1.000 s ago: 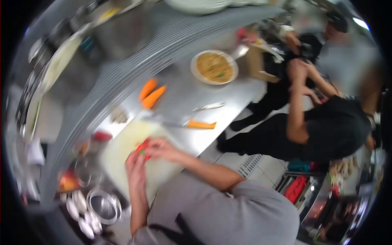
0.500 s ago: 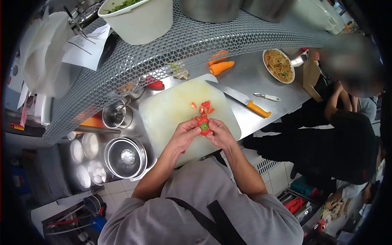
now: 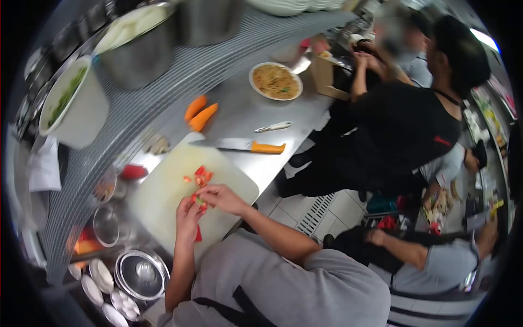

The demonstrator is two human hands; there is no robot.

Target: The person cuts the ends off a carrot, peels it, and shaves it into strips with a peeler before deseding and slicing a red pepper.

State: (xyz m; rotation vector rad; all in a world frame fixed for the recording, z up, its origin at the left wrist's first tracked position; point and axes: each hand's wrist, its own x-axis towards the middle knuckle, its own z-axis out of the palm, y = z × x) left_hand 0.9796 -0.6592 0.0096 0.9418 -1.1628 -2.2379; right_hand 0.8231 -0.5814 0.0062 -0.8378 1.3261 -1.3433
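Observation:
Over the white cutting board (image 3: 158, 188), my left hand (image 3: 187, 217) and my right hand (image 3: 224, 199) meet around a red pepper (image 3: 201, 204) with a green stem. Both hands are closed, fingers pinching it, and they partly cover it. Cut red pepper pieces (image 3: 202, 175) lie on the board just beyond my fingers. A further red piece (image 3: 198, 235) is beside my left wrist. Across the board's far right corner rests a knife (image 3: 234, 144), its orange handle (image 3: 268, 148) pointing right.
Two carrots (image 3: 204, 116) and a peeler (image 3: 274, 127) lie on the steel counter. A plate of noodles (image 3: 276, 82) stands farther back. Metal bowls (image 3: 143, 273) are at lower left, under a mesh shelf (image 3: 136, 117). A person in black (image 3: 397, 136) stands at right, with others nearby.
My view has swung to the right, so the board now appears farther left and more people show. My hands stay on the pepper; the right hand now reaches over its top.

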